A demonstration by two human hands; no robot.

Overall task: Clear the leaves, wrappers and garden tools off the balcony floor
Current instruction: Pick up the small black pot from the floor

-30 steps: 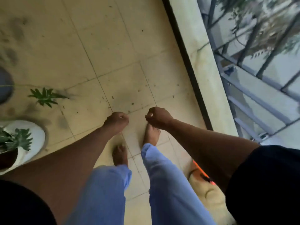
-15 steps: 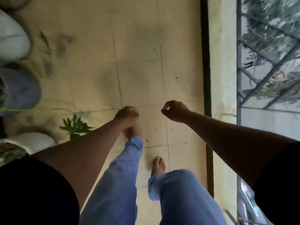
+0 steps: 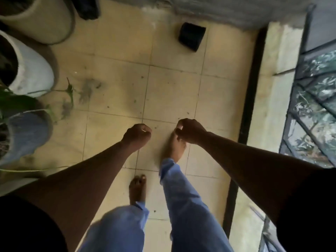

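Note:
My left hand (image 3: 137,136) and my right hand (image 3: 189,130) hang in front of me above the tiled balcony floor (image 3: 172,88), both with fingers curled into loose fists. Nothing shows inside either fist. A thin green leaf stem (image 3: 70,91) lies on the floor at the left, close to the pots, beside dark dirt smudges (image 3: 88,90). A small black box-like object (image 3: 191,36) sits on the floor far ahead near the back wall. My bare feet and blue trouser legs are below the hands.
Several plant pots line the left side: a beige pot (image 3: 41,17), a white pot (image 3: 31,68) and a blue-grey pot (image 3: 25,135). A raised ledge (image 3: 272,91) with a dark edge strip and a metal railing (image 3: 312,99) bound the right. A grey wall closes the far end.
I have walked forward along the balcony: the pots slid down the left side and the back wall and the black object came into view. Both hands stayed curled.

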